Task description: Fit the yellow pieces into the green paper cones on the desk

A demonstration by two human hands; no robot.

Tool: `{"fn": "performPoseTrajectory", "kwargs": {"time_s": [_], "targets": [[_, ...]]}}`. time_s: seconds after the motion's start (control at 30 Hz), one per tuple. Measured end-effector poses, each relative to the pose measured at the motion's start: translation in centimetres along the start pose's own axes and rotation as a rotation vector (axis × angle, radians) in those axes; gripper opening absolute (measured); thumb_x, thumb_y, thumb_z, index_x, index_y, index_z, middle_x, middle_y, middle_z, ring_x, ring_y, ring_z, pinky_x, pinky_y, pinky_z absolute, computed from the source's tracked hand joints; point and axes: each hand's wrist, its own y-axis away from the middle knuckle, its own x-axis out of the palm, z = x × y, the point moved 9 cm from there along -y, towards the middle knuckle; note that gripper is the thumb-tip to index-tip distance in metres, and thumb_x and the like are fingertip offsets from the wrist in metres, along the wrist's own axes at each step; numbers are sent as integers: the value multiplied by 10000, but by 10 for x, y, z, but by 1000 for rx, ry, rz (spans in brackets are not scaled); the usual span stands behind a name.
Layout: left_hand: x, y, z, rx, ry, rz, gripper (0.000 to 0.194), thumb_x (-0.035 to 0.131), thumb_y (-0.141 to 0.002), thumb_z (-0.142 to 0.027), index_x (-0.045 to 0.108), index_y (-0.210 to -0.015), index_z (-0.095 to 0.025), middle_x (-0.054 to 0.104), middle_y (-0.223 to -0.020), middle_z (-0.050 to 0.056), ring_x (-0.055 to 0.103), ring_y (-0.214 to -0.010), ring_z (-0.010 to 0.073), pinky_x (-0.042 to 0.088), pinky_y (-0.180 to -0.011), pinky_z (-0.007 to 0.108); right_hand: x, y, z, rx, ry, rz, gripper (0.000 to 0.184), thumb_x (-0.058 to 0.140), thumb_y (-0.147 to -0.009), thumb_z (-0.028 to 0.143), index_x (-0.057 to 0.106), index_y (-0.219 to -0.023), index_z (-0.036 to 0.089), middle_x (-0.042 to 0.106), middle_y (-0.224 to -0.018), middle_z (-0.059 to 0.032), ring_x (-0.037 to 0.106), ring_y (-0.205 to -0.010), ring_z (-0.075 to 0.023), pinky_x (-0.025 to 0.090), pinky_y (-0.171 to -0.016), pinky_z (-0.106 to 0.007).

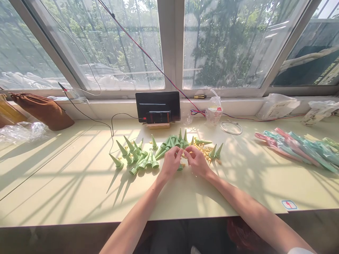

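My left hand (pixel 172 160) and my right hand (pixel 196 160) meet over the middle of the table, fingers pinched close together. Whatever sits between the fingertips is too small and covered to make out. Below them a green piece (pixel 180 167) shows partly between the hands. Just behind lies a heap of green plastic cones (pixel 171 141), some lying and some upright. To the left is another group of green cones (pixel 144 160) with ribbed collars. Small yellow parts (pixel 205 151) lie scattered by my right hand, with two upright green cones (pixel 218 151) beside them.
A black tablet (pixel 158 100) with a phone (pixel 158 117) before it stands by the window. At right lie wrapped pink and teal items (pixel 299 146). A coiled white cable (pixel 231 128) and a plastic bag (pixel 214 111) are at the back; a brown pouch (pixel 45 109) is far left.
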Motion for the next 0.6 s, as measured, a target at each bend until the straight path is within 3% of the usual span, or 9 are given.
{"fn": "performPoseTrajectory", "kwargs": {"time_s": [0.33,0.6], "targets": [[-13,0,5,-60,-126,-87,366,459,-935,-446,574,-700,-190,481,-556,-28,422,-526,119,338,-558,251,-22,-2,-12,4,18,-241,249,545,-919,446,547,-908,197,617,-811,-22,561,-509,-119,410,-453,-245],[-5,1,11,-50,-347,0,219,528,-881,-365,677,-859,-206,513,-561,-27,484,-560,141,346,-582,253,-21,-1,-13,15,30,-221,257,530,-922,451,537,-878,199,614,-781,-18,531,-474,-112,400,-437,-246]]}}
